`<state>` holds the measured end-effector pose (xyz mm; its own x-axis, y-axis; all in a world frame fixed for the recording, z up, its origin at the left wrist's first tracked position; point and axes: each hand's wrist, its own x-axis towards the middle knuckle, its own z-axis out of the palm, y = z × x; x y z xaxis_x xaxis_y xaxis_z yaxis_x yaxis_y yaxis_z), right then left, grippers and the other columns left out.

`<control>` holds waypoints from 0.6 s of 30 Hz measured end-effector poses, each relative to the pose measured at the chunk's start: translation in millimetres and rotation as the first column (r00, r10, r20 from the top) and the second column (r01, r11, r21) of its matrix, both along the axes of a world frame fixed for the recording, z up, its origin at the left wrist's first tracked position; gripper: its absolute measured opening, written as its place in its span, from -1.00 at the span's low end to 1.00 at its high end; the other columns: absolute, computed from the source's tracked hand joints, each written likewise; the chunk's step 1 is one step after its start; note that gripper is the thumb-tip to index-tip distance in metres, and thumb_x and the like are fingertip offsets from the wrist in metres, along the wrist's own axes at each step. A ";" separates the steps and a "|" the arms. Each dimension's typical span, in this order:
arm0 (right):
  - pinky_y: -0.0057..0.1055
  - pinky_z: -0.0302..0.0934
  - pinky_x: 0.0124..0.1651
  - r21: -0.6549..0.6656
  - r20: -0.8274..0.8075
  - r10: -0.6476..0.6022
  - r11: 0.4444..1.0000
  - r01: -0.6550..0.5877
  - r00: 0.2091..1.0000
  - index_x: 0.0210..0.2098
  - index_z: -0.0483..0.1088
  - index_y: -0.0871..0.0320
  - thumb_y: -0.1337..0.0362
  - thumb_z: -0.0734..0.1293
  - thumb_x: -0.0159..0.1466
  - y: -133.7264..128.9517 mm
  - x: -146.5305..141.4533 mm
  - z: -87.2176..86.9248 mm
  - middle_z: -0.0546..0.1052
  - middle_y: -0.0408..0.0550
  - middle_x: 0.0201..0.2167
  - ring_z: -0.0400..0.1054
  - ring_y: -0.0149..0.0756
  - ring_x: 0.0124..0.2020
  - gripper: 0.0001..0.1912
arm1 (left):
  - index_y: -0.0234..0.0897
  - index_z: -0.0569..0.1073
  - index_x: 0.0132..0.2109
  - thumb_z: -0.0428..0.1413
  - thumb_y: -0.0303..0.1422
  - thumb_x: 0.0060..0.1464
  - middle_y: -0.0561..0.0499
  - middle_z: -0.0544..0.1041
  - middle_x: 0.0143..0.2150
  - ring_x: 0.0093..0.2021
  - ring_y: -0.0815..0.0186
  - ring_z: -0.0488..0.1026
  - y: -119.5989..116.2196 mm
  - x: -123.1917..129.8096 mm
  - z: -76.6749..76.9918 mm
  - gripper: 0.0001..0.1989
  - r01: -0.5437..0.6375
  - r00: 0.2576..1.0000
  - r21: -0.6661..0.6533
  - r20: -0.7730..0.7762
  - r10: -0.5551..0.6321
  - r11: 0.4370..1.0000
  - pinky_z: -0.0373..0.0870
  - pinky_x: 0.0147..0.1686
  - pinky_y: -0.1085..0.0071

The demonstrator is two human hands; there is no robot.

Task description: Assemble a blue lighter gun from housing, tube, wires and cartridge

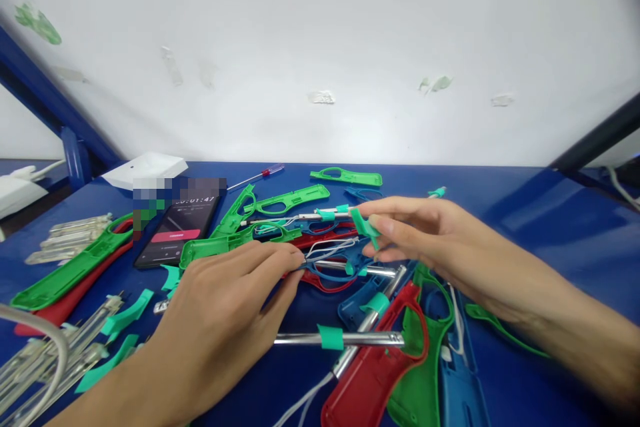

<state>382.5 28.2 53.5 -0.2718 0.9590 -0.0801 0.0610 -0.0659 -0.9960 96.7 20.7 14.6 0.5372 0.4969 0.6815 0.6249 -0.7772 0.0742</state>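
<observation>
Nearest the camera, to the left of the left hand [235, 300], a thick, pale, curved cable [63, 347] crosses slender clear tubes [93, 330]. Farther from that hand, a long green plastic handle shell [75, 267] lies against a red plastic shell [80, 287], with a flat white box [145, 170] behind them. Between these shells and the left hand rest a black smartphone [170, 252], its screen lit, and, closer in, curved strips of teal tape [129, 313].

Back upward, the left hand has its thumb and fingers drawn together just beside thin whitish wires [333, 248] and a looped blue plastic shell [327, 276]; which of them it grips, if either, cannot be told. Beyond it lies a screwdriver with a translucent purple handle [273, 170]. On its right, a shiny metal tube [367, 339] wrapped with teal tape reaches over a red looped handle shell [360, 373].

Between the two hands, the wires and blue loop lie among more shells and tubes. The right hand [420, 227] pinches a short piece of teal-green tape [364, 227] between thumb and fingers, above the pile. Below this hand, toward the camera, lie a green looped shell [415, 387] and a long blue shell [463, 387].
</observation>
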 end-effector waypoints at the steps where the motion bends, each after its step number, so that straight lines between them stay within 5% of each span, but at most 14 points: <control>1: -0.31 0.65 0.08 -0.027 -0.015 0.017 0.999 -0.017 1.000 0.01 0.78 -0.11 -0.03 0.66 0.34 -0.7 0.7 -0.5 0.77 -0.05 0.01 0.71 -0.23 -0.08 -0.70 | -0.18 0.52 0.01 0.14 -0.48 0.47 0.03 0.78 -0.12 -0.27 0.18 0.78 0.2 0.3 0.1 -0.89 0.001 1.000 0.001 0.000 -0.001 1.000 0.66 -0.36 0.28; 6: -0.38 0.60 0.19 -0.144 -0.119 0.065 0.986 -0.082 0.991 -0.05 0.80 0.00 -0.01 0.68 0.33 -1.3 0.4 -1.1 0.77 -0.01 -0.02 0.70 -0.25 -0.01 -0.70 | -0.18 0.52 0.01 0.13 -0.49 0.47 0.04 0.78 -0.12 -0.27 0.17 0.78 1.3 1.7 -0.1 -0.88 0.005 1.000 0.012 0.006 -0.005 1.000 0.66 -0.38 0.27; 14: -0.60 0.59 -0.10 -0.229 -0.233 0.011 0.971 -0.066 0.972 -0.24 0.72 0.12 0.02 0.69 0.32 0.5 1.4 0.4 0.69 -0.11 -0.25 0.66 -0.42 -0.22 -0.70 | -0.16 0.51 0.01 0.13 -0.48 0.47 0.06 0.78 -0.12 -0.27 0.19 0.78 2.0 0.6 -1.0 -0.88 -0.005 1.000 0.018 0.012 0.005 1.000 0.67 -0.37 0.27; 18: -0.70 0.48 -0.36 -0.247 -0.243 0.019 0.966 -0.081 0.970 -0.10 0.69 0.11 0.05 0.71 0.29 0.4 2.3 1.4 0.64 -0.18 -0.38 0.53 -0.54 -0.45 -0.65 | -0.16 0.51 0.01 0.12 -0.48 0.48 0.05 0.78 -0.12 -0.27 0.18 0.78 2.0 0.2 0.0 -0.88 -0.011 1.000 0.017 0.008 0.011 1.000 0.66 -0.38 0.28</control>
